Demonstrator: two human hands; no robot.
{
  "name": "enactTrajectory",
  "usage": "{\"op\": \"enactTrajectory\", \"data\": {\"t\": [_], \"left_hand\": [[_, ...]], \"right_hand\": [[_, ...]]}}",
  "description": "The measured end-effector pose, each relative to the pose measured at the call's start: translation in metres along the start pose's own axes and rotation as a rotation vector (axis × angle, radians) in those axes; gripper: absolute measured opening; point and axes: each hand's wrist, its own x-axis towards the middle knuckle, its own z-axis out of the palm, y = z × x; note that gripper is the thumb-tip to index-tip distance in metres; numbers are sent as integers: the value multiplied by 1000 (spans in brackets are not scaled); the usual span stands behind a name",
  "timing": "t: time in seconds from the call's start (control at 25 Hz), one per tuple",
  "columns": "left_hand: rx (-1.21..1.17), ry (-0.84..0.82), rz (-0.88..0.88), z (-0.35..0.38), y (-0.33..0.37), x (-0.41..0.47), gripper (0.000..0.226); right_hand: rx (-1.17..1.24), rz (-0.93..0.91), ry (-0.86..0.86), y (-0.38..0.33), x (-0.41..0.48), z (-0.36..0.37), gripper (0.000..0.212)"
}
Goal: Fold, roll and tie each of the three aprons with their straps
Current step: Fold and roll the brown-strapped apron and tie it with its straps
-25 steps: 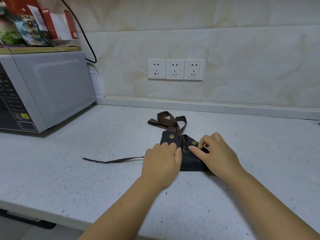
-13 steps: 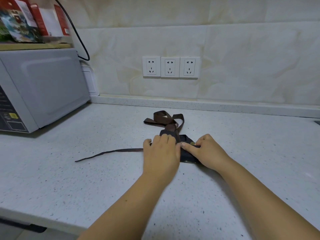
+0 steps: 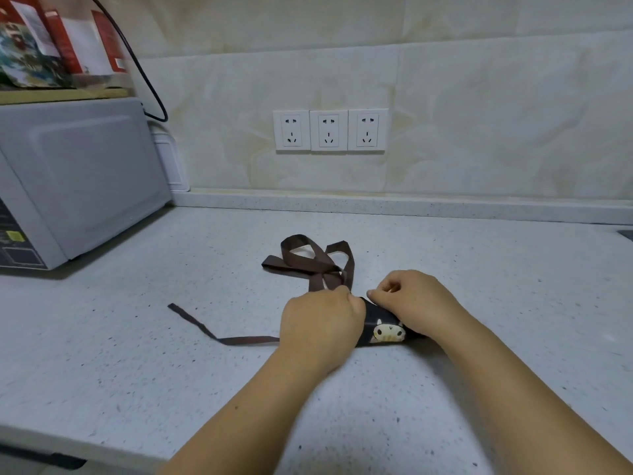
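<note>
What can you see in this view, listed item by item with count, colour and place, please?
apron: one, dark with a cream cartoon patch, rolled on the counter under both hands
straps: brown, looped behind the roll, one trailing left
counter: one, speckled white, across the foreground
microwave: one, grey, far left
packages: several, red and green, above the microwave
cable: one, black, behind the microwave
wall sockets: three, white, on the tiled wall
left hand: one, gripping the roll
right hand: one, gripping the roll
</note>
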Motion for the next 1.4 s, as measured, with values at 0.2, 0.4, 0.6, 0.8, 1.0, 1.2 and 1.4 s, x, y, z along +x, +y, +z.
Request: {"op": "enactTrajectory", "data": {"t": [0.2, 0.4, 0.6, 0.8, 1.0, 1.2, 1.4], "left_hand": [[-162, 189, -133, 6, 6, -5, 20], [-135, 267, -173, 13, 6, -11, 21], [-198, 315, -266, 19, 9, -10, 36], [-223, 292, -306, 18, 11, -10, 39], [-247, 272, -331, 20, 11, -7, 37], [-251, 196, -285, 19, 10, -9, 33], [-282, 167, -253, 15, 8, -9, 34]], "right_hand": [[-50, -72, -251, -33, 20, 1, 29], [142, -19, -289, -36, 28, 8, 7], [218, 12, -282, -29, 34, 15, 21], [200, 46, -258, -31, 33, 16, 28], [282, 30, -194, -27, 30, 19, 34], [416, -37, -206, -24, 28, 20, 27], [477, -16, -215, -24, 31, 20, 36]]}}
